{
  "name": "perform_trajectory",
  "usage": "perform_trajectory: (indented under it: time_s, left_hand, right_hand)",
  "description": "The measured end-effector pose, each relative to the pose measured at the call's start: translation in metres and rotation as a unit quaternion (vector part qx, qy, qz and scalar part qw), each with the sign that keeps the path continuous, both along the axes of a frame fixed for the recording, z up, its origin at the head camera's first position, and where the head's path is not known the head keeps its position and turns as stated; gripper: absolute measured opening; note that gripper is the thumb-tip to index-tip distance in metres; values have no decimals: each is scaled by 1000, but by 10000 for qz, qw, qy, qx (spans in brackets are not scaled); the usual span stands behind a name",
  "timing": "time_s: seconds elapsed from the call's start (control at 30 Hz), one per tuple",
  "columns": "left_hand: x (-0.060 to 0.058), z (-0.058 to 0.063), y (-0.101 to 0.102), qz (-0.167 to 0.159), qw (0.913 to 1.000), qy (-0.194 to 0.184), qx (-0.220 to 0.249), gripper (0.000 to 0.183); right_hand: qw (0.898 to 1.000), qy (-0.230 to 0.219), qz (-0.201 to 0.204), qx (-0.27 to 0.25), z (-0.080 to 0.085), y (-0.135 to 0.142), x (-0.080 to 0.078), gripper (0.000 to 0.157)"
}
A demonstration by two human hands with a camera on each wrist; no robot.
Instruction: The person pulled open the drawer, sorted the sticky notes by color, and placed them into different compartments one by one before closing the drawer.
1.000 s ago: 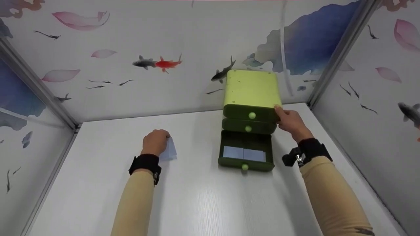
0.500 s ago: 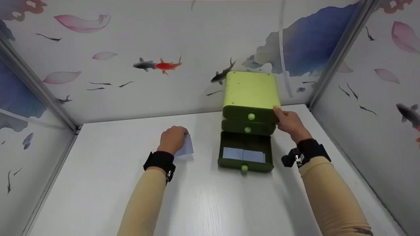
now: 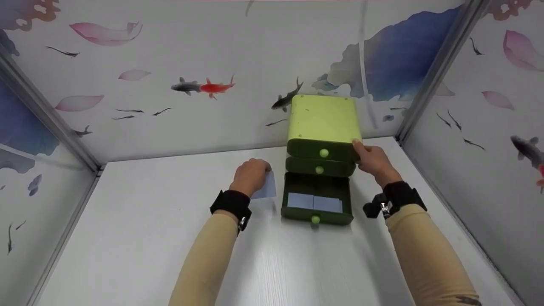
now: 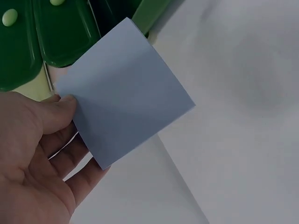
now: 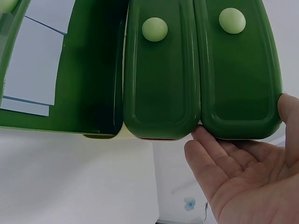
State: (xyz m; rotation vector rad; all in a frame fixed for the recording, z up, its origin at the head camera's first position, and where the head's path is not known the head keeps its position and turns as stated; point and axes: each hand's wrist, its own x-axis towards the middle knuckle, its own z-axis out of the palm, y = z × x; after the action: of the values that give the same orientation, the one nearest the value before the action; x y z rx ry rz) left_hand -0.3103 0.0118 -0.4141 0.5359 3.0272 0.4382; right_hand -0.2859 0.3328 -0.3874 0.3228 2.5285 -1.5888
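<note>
In the head view my left hand is just left of the lower drawer. Its thumb and fingers pinch one edge of a blue-grey square of paper. A small green drawer cabinet stands at the back of the table with its bottom drawer pulled out. Inside that drawer lie blue-grey paper squares side by side. My right hand rests against the cabinet's upper right side. In the right wrist view its thumb touches the top drawer's edge, while fairly straight fingers lie along the side.
The middle drawer and the top drawer are closed, each with a round pale knob. A white tabletop spreads to the left and front. Behind it rises a wall printed with fish and petals, and side walls close in both ends.
My left hand has moved right across the table with the paper square, towards the pulled-out drawer. The right hand has stayed against the cabinet.
</note>
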Motion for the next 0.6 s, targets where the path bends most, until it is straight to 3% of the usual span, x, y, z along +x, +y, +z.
perform_trajectory:
  time_s: [0.23, 0.6]
  left_hand:
    - [1, -5, 32, -433, 9990, -127, -6, 30]
    - [3, -4, 69, -731, 9971, -195, -102, 28]
  right_hand:
    - [10000, 19, -40, 62, -2, 0, 1, 82]
    - [9998, 44, -144, 145, 0, -3, 1, 78]
